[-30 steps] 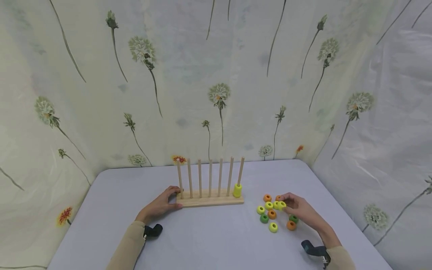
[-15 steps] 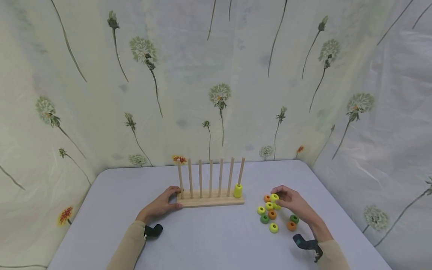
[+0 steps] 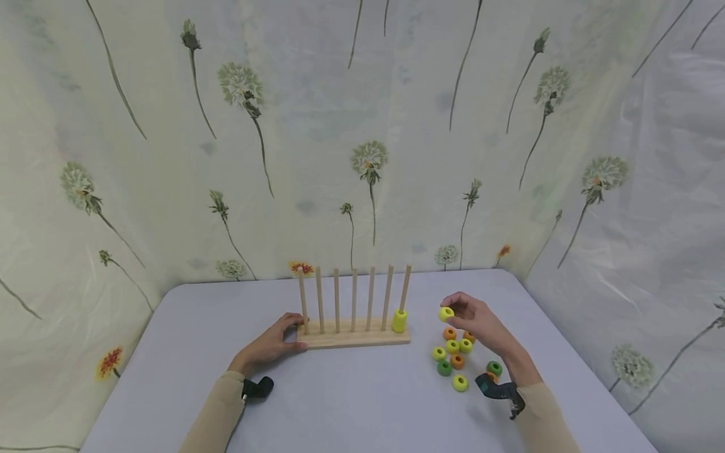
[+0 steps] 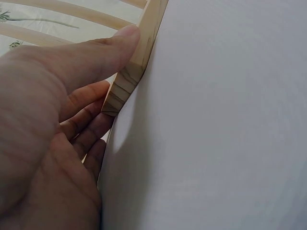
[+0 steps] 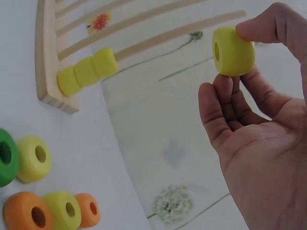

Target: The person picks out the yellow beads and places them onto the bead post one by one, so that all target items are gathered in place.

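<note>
Between thumb and fingers my right hand pinches a yellow bead, held up off the table with its hole facing sideways. A wooden peg rack with several upright pegs stands left of it. On the rack's rightmost peg sits a stack of yellow beads; the other pegs are bare. My left hand grips the left end of the rack's base, thumb on the front edge and fingers behind, as the left wrist view shows.
Loose beads lie on the table below my right hand: yellow beads, green beads and orange beads. A flower-printed cloth hangs behind the table.
My right hand has lifted the yellow bead from the loose group and moved it up and left, towards the rack. The left hand and rack stay in place.
</note>
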A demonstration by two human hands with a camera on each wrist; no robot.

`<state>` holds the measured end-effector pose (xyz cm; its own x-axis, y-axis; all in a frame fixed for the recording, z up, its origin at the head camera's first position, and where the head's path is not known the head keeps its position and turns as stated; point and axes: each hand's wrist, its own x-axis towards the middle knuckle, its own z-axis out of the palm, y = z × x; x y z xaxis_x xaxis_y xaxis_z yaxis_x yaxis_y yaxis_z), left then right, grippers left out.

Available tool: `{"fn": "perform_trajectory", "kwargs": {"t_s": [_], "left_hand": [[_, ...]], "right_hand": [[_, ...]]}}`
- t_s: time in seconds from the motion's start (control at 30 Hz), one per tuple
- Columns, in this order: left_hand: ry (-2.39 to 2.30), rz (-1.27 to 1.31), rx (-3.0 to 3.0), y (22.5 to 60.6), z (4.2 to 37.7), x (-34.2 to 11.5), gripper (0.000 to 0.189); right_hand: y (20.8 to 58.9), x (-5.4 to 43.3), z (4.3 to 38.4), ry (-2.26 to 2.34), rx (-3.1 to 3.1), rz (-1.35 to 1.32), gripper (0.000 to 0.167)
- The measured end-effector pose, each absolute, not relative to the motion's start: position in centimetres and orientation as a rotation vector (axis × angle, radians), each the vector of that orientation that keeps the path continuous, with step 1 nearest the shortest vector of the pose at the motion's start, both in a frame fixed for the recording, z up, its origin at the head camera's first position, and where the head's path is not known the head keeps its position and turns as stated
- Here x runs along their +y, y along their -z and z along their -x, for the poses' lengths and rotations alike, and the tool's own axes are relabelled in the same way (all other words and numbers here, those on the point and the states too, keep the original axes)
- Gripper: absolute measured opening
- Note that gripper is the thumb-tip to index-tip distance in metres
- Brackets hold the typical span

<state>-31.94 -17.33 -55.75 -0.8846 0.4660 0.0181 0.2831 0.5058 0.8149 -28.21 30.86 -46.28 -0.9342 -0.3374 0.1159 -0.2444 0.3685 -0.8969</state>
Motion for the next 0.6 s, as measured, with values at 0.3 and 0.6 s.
{"fn": "perform_trajectory", "kwargs": {"t_s": [0.3, 0.6], "left_hand": [[-1.322, -0.622, 2.549, 55.7, 31.7, -17.3, 0.071], [-1.342, -0.612, 2.543, 55.9, 31.9, -17.3, 0.07]], "right_hand": [[43.1, 29.2, 29.4, 1.664, 2.553, 0.61, 0.033], [40.6, 27.7, 30.6, 1.71, 2.601, 0.609, 0.033]]}}
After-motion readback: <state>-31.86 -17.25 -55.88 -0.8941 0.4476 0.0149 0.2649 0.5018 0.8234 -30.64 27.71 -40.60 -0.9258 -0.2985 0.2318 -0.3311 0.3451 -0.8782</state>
